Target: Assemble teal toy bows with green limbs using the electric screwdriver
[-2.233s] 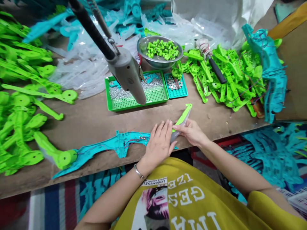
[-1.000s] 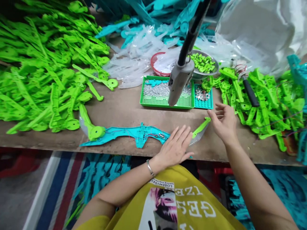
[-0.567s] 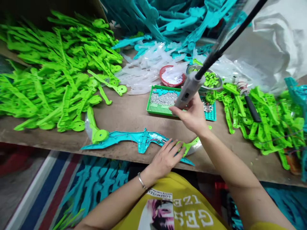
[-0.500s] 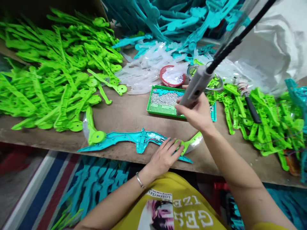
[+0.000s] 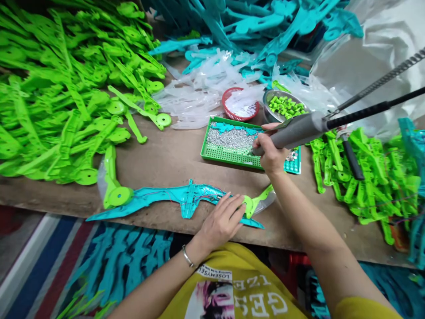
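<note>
A turquoise plastic bow-shaped half (image 5: pixel 159 197) lies along the table's front edge, with thin wires and small metal parts inside. A lime green limb with a round hub (image 5: pixel 120 195) is fitted at its left end, another green limb (image 5: pixel 254 206) at its right. My left hand (image 5: pixel 224 219) rests flat on the right part of the shell, fingers stretched out beside the right hub. Wrapped round a grey electric screwdriver (image 5: pixel 299 130), my right hand (image 5: pixel 272 155) holds its tip down over the green tray (image 5: pixel 226 155) of small silver screws.
Lime green limbs (image 5: pixel 59 88) are heaped at the left, more (image 5: pixel 361 177) at the right with a black-handled tool (image 5: pixel 352 159). Behind the tray stand a red basket (image 5: pixel 229 113) and a metal bowl (image 5: pixel 269 113) of green pieces. Turquoise shells (image 5: pixel 259 26) pile up at the back.
My right hand has tipped the screwdriver from steeply upright to nearly level, its tip now lower at the screw tray. My left hand stays on the shell.
</note>
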The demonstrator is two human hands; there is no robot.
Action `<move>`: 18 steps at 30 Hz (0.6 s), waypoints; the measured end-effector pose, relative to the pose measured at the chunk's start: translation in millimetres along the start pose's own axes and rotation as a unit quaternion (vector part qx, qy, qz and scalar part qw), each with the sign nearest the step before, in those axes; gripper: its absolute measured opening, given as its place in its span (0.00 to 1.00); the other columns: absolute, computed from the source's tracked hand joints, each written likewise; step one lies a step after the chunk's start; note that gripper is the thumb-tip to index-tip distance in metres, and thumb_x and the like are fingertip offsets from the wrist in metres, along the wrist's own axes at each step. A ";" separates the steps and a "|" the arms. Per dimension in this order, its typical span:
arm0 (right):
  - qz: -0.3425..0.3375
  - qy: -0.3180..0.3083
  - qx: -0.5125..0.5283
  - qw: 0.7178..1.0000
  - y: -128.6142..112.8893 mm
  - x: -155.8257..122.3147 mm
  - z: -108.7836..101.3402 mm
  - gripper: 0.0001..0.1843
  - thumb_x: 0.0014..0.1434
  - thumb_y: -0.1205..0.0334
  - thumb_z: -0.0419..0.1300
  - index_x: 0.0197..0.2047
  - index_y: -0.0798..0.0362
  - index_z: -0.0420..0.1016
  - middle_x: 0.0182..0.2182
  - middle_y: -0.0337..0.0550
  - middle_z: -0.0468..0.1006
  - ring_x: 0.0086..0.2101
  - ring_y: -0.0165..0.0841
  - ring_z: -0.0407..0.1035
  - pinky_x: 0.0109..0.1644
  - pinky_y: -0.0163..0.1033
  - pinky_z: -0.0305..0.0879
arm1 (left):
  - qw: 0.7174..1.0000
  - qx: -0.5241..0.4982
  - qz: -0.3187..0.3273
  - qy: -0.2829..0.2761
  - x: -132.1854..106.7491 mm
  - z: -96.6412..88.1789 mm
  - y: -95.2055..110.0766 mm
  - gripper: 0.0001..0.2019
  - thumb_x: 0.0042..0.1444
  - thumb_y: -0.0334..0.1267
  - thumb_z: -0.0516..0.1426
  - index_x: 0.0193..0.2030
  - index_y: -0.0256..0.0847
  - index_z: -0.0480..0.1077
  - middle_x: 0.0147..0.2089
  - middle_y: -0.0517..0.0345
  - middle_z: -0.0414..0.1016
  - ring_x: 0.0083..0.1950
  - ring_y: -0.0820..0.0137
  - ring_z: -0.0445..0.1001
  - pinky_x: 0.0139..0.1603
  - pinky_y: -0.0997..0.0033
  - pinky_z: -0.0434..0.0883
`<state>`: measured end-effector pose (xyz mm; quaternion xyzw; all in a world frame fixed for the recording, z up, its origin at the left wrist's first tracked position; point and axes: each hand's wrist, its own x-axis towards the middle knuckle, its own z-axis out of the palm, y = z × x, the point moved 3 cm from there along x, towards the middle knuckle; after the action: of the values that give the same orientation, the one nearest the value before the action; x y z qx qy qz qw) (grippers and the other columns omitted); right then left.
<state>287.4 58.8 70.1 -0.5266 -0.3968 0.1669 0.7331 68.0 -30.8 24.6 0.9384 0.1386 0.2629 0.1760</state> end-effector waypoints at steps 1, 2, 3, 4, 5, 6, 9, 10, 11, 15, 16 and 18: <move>0.001 0.001 -0.006 1.000 0.9 0.6 1.4 0.09 0.55 0.58 0.65 0.37 0.48 0.71 0.19 0.28 0.68 0.19 0.27 0.67 0.26 0.37 0.65 | 1.000 -0.003 -0.002 0.001 0.1 0.1 -0.2 0.17 0.61 0.31 0.59 0.56 0.30 0.70 0.61 0.36 0.74 0.65 0.52 0.72 0.67 0.44 0.71; 0.001 0.004 -0.013 1.000 1.4 1.4 2.3 0.09 0.55 0.58 0.65 0.38 0.48 0.71 0.19 0.28 0.68 0.18 0.27 0.67 0.26 0.37 0.65 | 1.000 -0.005 -0.003 0.002 0.2 0.3 -0.4 0.17 0.61 0.31 0.59 0.56 0.30 0.70 0.61 0.36 0.74 0.65 0.52 0.72 0.67 0.44 0.71; 0.001 0.008 -0.020 1.000 1.7 2.1 2.8 0.09 0.54 0.59 0.65 0.38 0.48 0.71 0.19 0.27 0.68 0.18 0.27 0.67 0.26 0.37 0.65 | 1.000 -0.007 -0.004 0.002 0.1 0.7 -0.6 0.17 0.60 0.30 0.59 0.56 0.30 0.70 0.61 0.36 0.74 0.65 0.52 0.72 0.67 0.44 0.71; 0.000 0.012 -0.026 1.000 2.0 2.7 3.1 0.09 0.54 0.59 0.64 0.38 0.48 0.71 0.18 0.27 0.68 0.18 0.27 0.67 0.26 0.37 0.65 | 1.000 -0.009 -0.005 0.002 -0.1 1.1 -0.6 0.17 0.60 0.30 0.59 0.56 0.30 0.70 0.62 0.36 0.73 0.65 0.52 0.72 0.67 0.44 0.71; 0.000 0.014 -0.032 0.999 2.5 3.2 3.1 0.09 0.53 0.60 0.64 0.38 0.48 0.70 0.18 0.26 0.68 0.18 0.27 0.67 0.26 0.36 0.65 | 1.000 -0.010 -0.006 0.002 -0.3 1.6 -0.7 0.18 0.60 0.30 0.59 0.56 0.29 0.70 0.62 0.36 0.73 0.65 0.52 0.71 0.67 0.44 0.71; 0.001 0.014 -0.035 0.999 3.0 3.6 3.1 0.09 0.53 0.60 0.64 0.38 0.48 0.70 0.18 0.26 0.68 0.18 0.27 0.67 0.25 0.36 0.66 | 1.000 -0.010 -0.006 0.001 -0.6 2.1 -0.7 0.18 0.59 0.30 0.59 0.56 0.29 0.70 0.62 0.36 0.73 0.65 0.52 0.71 0.67 0.44 0.71; 0.006 0.010 -0.033 0.999 3.7 4.1 3.3 0.08 0.53 0.61 0.63 0.37 0.48 0.70 0.18 0.27 0.69 0.18 0.28 0.68 0.25 0.37 0.65 | 1.000 -0.012 -0.007 0.002 -0.9 2.9 -0.7 0.18 0.60 0.31 0.59 0.56 0.29 0.70 0.62 0.35 0.73 0.65 0.52 0.71 0.67 0.44 0.71; 0.007 0.008 -0.031 0.999 3.6 4.1 3.6 0.08 0.53 0.62 0.64 0.37 0.48 0.69 0.17 0.27 0.69 0.18 0.28 0.68 0.25 0.37 0.65 | 1.000 -0.014 -0.008 0.003 -0.7 2.9 -0.9 0.17 0.60 0.31 0.59 0.56 0.29 0.70 0.62 0.35 0.73 0.65 0.52 0.72 0.67 0.44 0.71; 0.009 0.007 -0.031 0.999 3.5 4.2 3.9 0.08 0.53 0.62 0.64 0.37 0.48 0.69 0.17 0.27 0.69 0.18 0.28 0.68 0.25 0.37 0.65 | 1.000 -0.017 -0.008 0.004 -0.3 2.8 -1.0 0.17 0.61 0.31 0.59 0.56 0.30 0.71 0.62 0.36 0.74 0.65 0.53 0.72 0.67 0.45 0.71; 0.016 0.002 -0.026 1.000 6.2 4.8 5.3 0.11 0.52 0.61 0.65 0.36 0.48 0.68 0.16 0.27 0.69 0.17 0.28 0.66 0.24 0.36 0.63 | 1.000 -0.021 -0.004 -0.005 1.8 1.6 -1.4 0.16 0.61 0.30 0.58 0.56 0.31 0.71 0.62 0.37 0.74 0.65 0.53 0.72 0.66 0.45 0.71; 0.015 -0.002 -0.024 1.000 7.3 5.3 5.5 0.11 0.52 0.61 0.65 0.37 0.48 0.68 0.16 0.27 0.69 0.17 0.28 0.65 0.24 0.36 0.63 | 1.000 -0.020 -0.002 -0.007 2.2 1.1 -1.3 0.17 0.60 0.30 0.58 0.56 0.30 0.70 0.62 0.37 0.74 0.65 0.52 0.72 0.66 0.45 0.71; 0.011 -0.007 -0.032 0.999 7.8 6.5 5.5 0.11 0.52 0.61 0.65 0.38 0.48 0.68 0.17 0.27 0.70 0.17 0.28 0.66 0.25 0.36 0.63 | 1.000 -0.019 0.000 -0.008 2.6 -0.1 -1.4 0.17 0.60 0.30 0.58 0.56 0.30 0.70 0.63 0.36 0.73 0.66 0.52 0.71 0.66 0.45 0.71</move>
<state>288.6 69.6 66.4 -0.5527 -0.4014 0.1658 0.7113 69.9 -28.6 25.2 0.9370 0.1325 0.2581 0.1945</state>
